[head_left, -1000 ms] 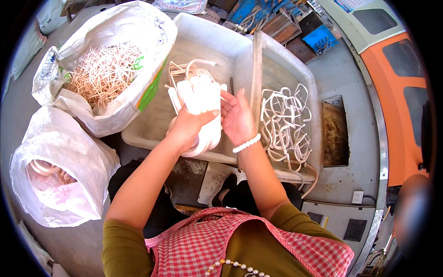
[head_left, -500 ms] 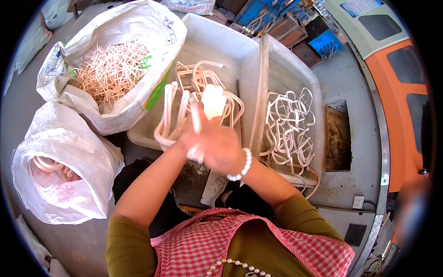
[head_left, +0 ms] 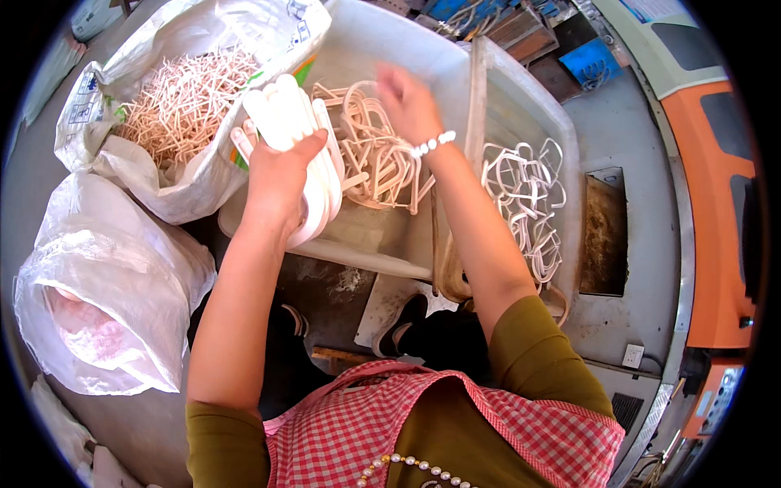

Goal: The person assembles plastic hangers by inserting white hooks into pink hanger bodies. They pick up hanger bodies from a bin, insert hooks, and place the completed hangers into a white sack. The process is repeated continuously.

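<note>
My left hand (head_left: 281,175) is closed around a bundle of pale, U-shaped plastic handles (head_left: 327,183), their rounded ends pointing up and away from me. Thumb and palm wrap the middle of the bundle, which is near the rim of the white sack. Beyond it, my right hand (head_left: 409,102), with a white bead bracelet on the wrist, is over the large white bin (head_left: 374,252). Motion smears its fingers, and I see nothing clearly held in it. Below and left of that hand, a tangled heap of loose curved handles (head_left: 370,159) lies in the bin.
At the left stand a white sack (head_left: 195,207) of short pinkish sticks (head_left: 191,106) and a translucent plastic bag (head_left: 122,244). A wooden board (head_left: 465,163) separates the bin from a section with white looped pieces (head_left: 529,191). An orange machine (head_left: 712,220) stands far right.
My hands were together over the bin's near side. Now they are apart: the left has moved left with the bundle, the right has reached farther over the bin. The view has shifted slightly.
</note>
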The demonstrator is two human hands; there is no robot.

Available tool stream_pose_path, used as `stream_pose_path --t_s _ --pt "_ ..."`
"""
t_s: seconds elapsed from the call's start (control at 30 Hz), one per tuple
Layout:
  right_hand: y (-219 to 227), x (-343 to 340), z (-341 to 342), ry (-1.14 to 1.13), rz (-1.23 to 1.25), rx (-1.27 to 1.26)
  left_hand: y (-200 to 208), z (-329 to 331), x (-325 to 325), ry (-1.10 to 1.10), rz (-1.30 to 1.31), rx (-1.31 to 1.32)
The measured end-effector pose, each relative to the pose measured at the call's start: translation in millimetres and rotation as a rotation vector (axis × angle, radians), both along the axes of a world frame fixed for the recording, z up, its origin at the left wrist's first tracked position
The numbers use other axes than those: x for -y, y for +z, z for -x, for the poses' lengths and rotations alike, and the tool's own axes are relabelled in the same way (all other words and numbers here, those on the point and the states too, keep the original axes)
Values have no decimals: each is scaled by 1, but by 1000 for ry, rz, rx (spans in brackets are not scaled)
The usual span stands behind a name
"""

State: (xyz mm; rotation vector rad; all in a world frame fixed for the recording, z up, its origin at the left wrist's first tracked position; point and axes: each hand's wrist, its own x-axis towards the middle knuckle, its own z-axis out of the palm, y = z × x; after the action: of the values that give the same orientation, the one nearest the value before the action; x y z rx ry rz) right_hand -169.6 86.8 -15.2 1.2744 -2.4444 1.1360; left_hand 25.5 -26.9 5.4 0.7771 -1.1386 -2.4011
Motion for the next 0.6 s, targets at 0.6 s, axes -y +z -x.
stream_pose_path --t_s 0.6 --pt "-257 -174 74 -47 -1819 -381 1 17 -11 -39 -26 80"
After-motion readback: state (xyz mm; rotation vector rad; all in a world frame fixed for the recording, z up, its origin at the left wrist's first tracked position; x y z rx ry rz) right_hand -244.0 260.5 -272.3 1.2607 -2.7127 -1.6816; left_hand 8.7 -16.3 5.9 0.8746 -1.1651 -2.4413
